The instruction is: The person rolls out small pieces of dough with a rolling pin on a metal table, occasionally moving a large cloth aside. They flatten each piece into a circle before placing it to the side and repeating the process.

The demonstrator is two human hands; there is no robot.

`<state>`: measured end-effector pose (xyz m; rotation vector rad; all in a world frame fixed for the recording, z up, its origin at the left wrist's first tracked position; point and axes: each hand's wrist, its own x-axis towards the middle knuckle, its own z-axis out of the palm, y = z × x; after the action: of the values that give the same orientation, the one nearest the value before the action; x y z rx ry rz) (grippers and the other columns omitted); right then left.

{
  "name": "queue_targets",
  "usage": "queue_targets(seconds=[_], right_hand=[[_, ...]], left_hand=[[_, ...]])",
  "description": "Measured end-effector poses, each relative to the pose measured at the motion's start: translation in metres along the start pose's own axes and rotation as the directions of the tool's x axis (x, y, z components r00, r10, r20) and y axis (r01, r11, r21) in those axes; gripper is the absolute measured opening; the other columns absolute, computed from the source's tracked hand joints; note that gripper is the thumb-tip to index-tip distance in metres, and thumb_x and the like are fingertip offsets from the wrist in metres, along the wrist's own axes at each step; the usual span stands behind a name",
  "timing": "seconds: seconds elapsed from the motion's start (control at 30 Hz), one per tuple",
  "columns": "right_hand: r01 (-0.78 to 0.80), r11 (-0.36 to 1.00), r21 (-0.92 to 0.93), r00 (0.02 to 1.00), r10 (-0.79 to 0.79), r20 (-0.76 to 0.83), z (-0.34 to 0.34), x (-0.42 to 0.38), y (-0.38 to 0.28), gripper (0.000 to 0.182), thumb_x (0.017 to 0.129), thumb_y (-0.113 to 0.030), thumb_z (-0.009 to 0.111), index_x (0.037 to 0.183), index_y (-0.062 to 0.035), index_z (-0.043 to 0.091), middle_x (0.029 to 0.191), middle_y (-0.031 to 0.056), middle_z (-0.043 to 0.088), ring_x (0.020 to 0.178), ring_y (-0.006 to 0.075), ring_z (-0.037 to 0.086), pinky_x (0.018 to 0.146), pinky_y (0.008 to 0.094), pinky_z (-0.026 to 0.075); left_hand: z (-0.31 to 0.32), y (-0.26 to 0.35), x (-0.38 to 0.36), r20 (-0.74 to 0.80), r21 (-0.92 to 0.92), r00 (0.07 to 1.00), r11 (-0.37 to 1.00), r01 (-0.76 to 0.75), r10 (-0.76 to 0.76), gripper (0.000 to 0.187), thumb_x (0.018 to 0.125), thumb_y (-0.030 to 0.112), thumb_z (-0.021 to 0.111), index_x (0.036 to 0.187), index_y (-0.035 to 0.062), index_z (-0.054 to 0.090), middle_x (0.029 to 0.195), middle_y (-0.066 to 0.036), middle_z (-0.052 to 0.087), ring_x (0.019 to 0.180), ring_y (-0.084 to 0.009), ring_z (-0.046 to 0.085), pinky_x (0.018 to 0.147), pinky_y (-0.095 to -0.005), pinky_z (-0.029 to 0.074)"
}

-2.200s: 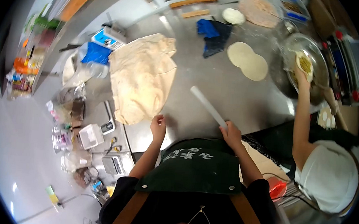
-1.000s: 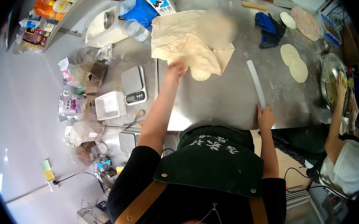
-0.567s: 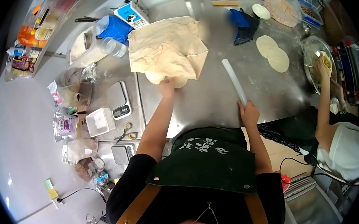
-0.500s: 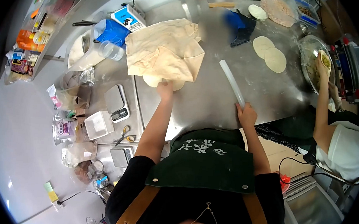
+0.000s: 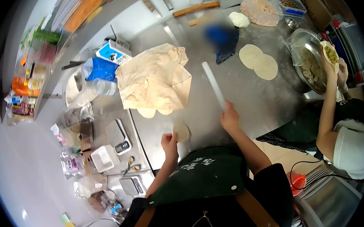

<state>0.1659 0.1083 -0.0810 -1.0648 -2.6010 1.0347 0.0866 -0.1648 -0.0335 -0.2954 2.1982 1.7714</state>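
Observation:
My left hand [image 5: 170, 142] pinches the edge of a small round of dough [image 5: 181, 132] near the table's front edge. In my right hand [image 5: 230, 115] is the near end of a white rolling pin [image 5: 214, 85], which points up and left over the steel table. A cream cloth [image 5: 154, 80] lies on the left of the table, with edges of dough rounds [image 5: 147, 112] showing under its near side. Two flat dough rounds [image 5: 265, 66] overlap at the right of the table.
At the right, a co-worker's hands [image 5: 330, 73] hold a filled wrapper beside a metal bowl of filling [image 5: 311, 70]. Scales [image 5: 118, 136], a white tub [image 5: 103, 158] and scissors [image 5: 130, 164] are at the left. A milk carton [image 5: 113, 52] stands behind the cloth.
My left hand has come away from the cloth's near edge towards me, now with a dough round. My right hand still holds the rolling pin. The view has shifted and turned.

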Motion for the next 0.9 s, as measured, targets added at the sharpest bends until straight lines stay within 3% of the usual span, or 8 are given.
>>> queue_targets(seconds=[0.03, 0.17, 0.3, 0.37, 0.5, 0.67, 0.77, 0.9], right_hand=[[-0.022, 0.999, -0.026, 0.998, 0.023, 0.059, 0.005, 0.017, -0.019, 0.045, 0.086, -0.016, 0.06, 0.127, -0.0051, 0.047, 0.122, 0.018, 0.054, 0.101, 0.0368, 0.06, 0.083, 0.0465, 0.051], [0.281, 0.959, 0.047, 0.96, -0.28, -0.021, 0.034, 0.065, -0.062, 0.043, 0.086, -0.015, 0.06, 0.126, -0.0036, 0.048, 0.116, 0.0188, 0.056, 0.104, 0.0371, 0.058, 0.085, 0.0466, 0.05], [0.425, 0.9, -0.094, 0.893, -0.434, -0.121, 0.013, 0.16, -0.045, 0.029, 0.083, -0.015, 0.06, 0.109, -0.0019, 0.057, 0.104, 0.0181, 0.059, 0.1, 0.0356, 0.057, 0.081, 0.0459, 0.05], [0.3, 0.899, -0.319, 0.878, -0.391, -0.276, -0.024, 0.236, -0.031, 0.012, 0.081, -0.015, 0.061, 0.084, -0.0036, 0.063, 0.093, 0.0149, 0.059, 0.091, 0.0327, 0.058, 0.075, 0.0454, 0.05], [0.082, 0.908, -0.411, 0.87, -0.266, -0.414, -0.113, 0.349, 0.004, 0.006, 0.078, -0.01, 0.061, 0.08, -0.007, 0.065, 0.088, 0.0118, 0.061, 0.088, 0.0309, 0.063, 0.073, 0.0427, 0.052], [0.153, 0.703, -0.695, 0.927, -0.345, -0.144, -0.147, 0.435, 0.031, 0.009, 0.078, -0.009, 0.061, 0.082, -0.0076, 0.07, 0.096, 0.0126, 0.065, 0.093, 0.0302, 0.064, 0.076, 0.0415, 0.054], [0.157, 0.708, -0.689, 0.966, -0.256, -0.043, -0.143, 0.448, 0.019, 0.01, 0.078, -0.008, 0.061, 0.082, -0.0076, 0.07, 0.098, 0.0122, 0.067, 0.095, 0.0298, 0.066, 0.076, 0.0411, 0.055], [0.116, 0.716, -0.688, 0.961, -0.257, -0.105, -0.127, 0.472, 0.028, 0.01, 0.077, -0.008, 0.064, 0.084, -0.0061, 0.07, 0.094, 0.0133, 0.069, 0.087, 0.0321, 0.067, 0.075, 0.041, 0.055]], left_hand=[[-0.003, -0.007, -0.001, 0.015, -0.03, 0.995, 0.995, 0.1, -0.099, 0.022, 0.085, 0.016, 0.071, 0.09, 0.0028, 0.054, 0.082, -0.006, 0.06, 0.072, -0.0134, 0.057, 0.065, -0.0273, 0.049], [-0.004, 0.003, -0.009, 0.015, -0.025, 0.987, 0.987, 0.158, -0.157, 0.024, 0.086, 0.014, 0.071, 0.093, -0.0002, 0.052, 0.087, -0.01, 0.059, 0.077, -0.0162, 0.058, 0.069, -0.0294, 0.052], [-0.001, 0.014, -0.005, -0.028, -0.142, 0.99, 0.981, 0.134, -0.139, 0.02, 0.086, 0.01, 0.07, 0.089, -0.0002, 0.053, 0.082, -0.01, 0.062, 0.071, -0.0139, 0.058, 0.065, -0.0274, 0.051], [-0.002, 0.02, -0.004, -0.031, -0.145, 0.989, 0.98, 0.139, -0.145, 0.019, 0.088, 0.009, 0.069, 0.089, 0.0014, 0.052, 0.083, -0.009, 0.061, 0.073, -0.0143, 0.059, 0.067, -0.0272, 0.051], [0.014, 0.031, -0.004, -0.063, -0.22, 0.986, 0.966, 0.139, -0.156, 0.019, 0.089, 0.009, 0.068, 0.089, 0.0036, 0.05, 0.085, -0.008, 0.061, 0.076, -0.0137, 0.059, 0.07, -0.0274, 0.051], [0.032, 0.043, -0.001, -0.126, -0.201, 0.968, 0.962, 0.188, -0.215, 0.019, 0.089, 0.008, 0.068, 0.09, 0.0047, 0.049, 0.087, -0.008, 0.06, 0.078, -0.0138, 0.058, 0.072, -0.0279, 0.05], [0.036, 0.042, 0.002, -0.15, -0.205, 0.959, 0.956, 0.208, -0.241, 0.019, 0.089, 0.008, 0.068, 0.09, 0.0046, 0.049, 0.087, -0.007, 0.06, 0.079, -0.0137, 0.058, 0.072, -0.0275, 0.049], [0.042, 0.042, 0.002, -0.154, -0.223, 0.958, 0.953, 0.203, -0.24, 0.018, 0.09, 0.007, 0.066, 0.09, 0.0044, 0.049, 0.087, -0.008, 0.059, 0.08, -0.0143, 0.057, 0.074, -0.0285, 0.05]])
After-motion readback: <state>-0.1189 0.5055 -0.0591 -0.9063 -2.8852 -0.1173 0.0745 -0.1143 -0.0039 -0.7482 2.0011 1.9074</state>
